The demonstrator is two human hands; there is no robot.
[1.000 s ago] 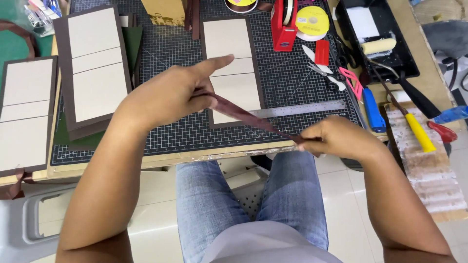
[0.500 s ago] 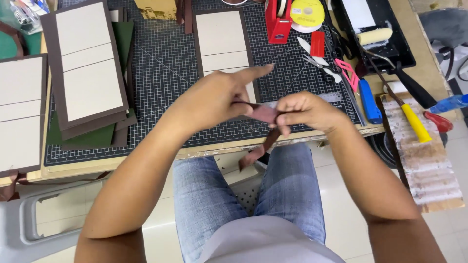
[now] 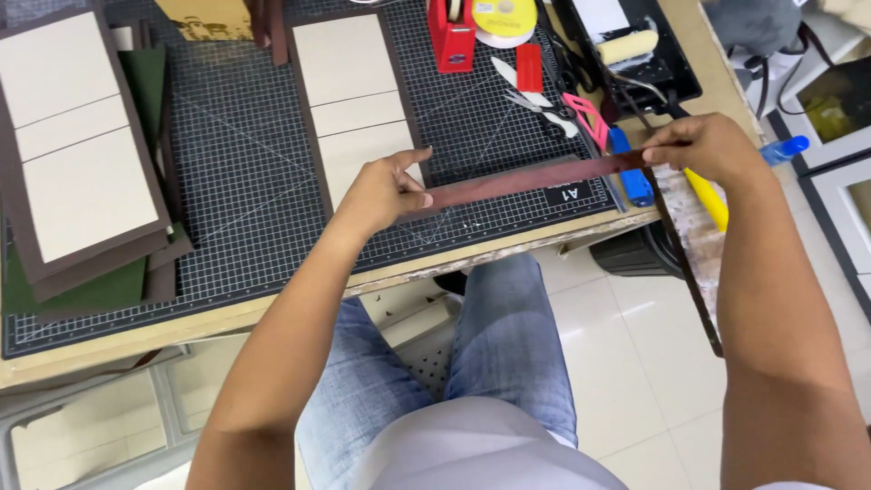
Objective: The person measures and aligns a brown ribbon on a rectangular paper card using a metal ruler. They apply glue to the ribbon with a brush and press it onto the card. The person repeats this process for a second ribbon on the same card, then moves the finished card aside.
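Brown strip material (image 3: 531, 179), long and narrow, is stretched nearly level above the front edge of the black gridded cutting mat (image 3: 245, 172), held between both hands. Left hand (image 3: 381, 192) pinches 1 end of the strip with thumb and curled fingers, index finger extended toward the far side of the mat. Right hand (image 3: 708, 145) is closed around the strip at the other end, out past the mat's right edge; from this grip the remaining length of the strip hangs down beside the right forearm, below table level. Beneath the stretched section lies a metal ruler (image 3: 508, 168), partly covered by the strip. On the mat behind the left hand rests a brown cover with cream panels (image 3: 349, 91); a stack of similar brown and green covers (image 3: 77, 181) sits at the mat's left side. Along the far right are a red tape dispenser (image 3: 452, 36), a yellow tape roll (image 3: 504, 18), a paint roller in a black tray (image 3: 631, 45), a blue-handled tool (image 3: 631, 168) and a yellow-handled tool (image 3: 708, 200), the last 2 just beside the right hand. Wooden table edge (image 3: 272, 304) runs under the mat.
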